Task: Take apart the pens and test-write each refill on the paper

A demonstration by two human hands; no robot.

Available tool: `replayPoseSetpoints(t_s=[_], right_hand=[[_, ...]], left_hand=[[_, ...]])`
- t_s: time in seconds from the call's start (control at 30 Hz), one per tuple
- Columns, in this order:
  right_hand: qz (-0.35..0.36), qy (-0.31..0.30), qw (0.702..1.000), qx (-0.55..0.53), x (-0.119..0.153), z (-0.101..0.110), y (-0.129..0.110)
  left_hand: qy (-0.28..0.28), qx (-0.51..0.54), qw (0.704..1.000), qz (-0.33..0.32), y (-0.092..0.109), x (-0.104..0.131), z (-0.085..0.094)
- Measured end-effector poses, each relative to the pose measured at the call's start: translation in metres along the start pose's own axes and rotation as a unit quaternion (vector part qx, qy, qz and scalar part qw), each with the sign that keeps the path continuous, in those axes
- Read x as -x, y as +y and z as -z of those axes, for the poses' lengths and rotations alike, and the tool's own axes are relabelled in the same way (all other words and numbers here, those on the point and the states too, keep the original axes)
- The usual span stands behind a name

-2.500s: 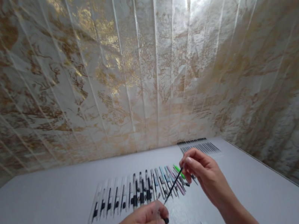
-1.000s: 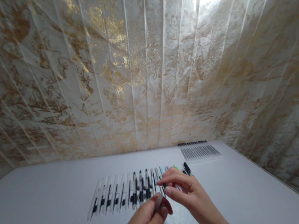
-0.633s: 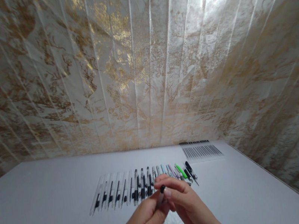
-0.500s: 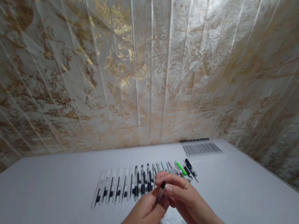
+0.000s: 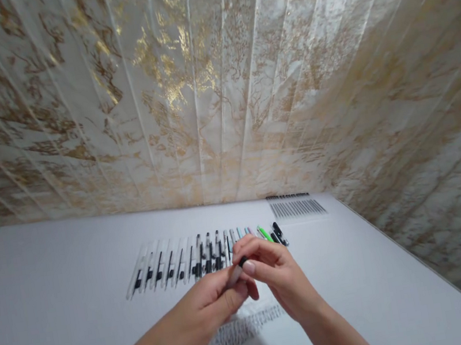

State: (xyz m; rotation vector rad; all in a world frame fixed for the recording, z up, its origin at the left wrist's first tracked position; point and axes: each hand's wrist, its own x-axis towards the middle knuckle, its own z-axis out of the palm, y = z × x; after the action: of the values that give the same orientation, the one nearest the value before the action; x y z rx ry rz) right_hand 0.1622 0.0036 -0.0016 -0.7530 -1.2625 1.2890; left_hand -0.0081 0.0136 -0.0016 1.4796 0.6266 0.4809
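Both hands meet over the table around a pen [image 5: 234,277] with a pale barrel and a black end. My left hand [image 5: 211,309] is closed round the barrel. The thumb and fingers of my right hand [image 5: 274,267] pinch at the black end, and most of the pen is hidden between the fingers. Just beyond the hands lies a row of disassembled clear pens with black parts [image 5: 169,267]. A green pen [image 5: 265,234] and a black pen [image 5: 279,233] lie at its right end, partly behind my right hand.
Under my forearms lies a sheet with rows of dark marks [image 5: 230,338], partly covered. Towards the back right is a neat row of thin grey sticks [image 5: 297,208] with short black pieces above it. The white table [image 5: 53,270] meets a gold-patterned covering [image 5: 193,161] behind.
The view has tilted and shifted, so the table sits higher and more of the marked sheet shows. Both hands stay together on the pen, and its black end is more covered by the right fingers.
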Motion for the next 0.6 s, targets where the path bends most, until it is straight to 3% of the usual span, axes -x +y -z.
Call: replayPoseSetpoints(t_s=[0.27,0.6], right_hand=[[0.001,-0.021,0.998,-0.056,0.0014,-0.0012,0.005],[0.013,-0.017,0.999,-0.044,0.0014,-0.0021,0.0083]], left_hand=[[0.011,-0.066,0.998,0.0,0.0091,0.0027,0.0015],[0.017,-0.059,0.998,-0.012,0.0091,0.0036,0.0012]])
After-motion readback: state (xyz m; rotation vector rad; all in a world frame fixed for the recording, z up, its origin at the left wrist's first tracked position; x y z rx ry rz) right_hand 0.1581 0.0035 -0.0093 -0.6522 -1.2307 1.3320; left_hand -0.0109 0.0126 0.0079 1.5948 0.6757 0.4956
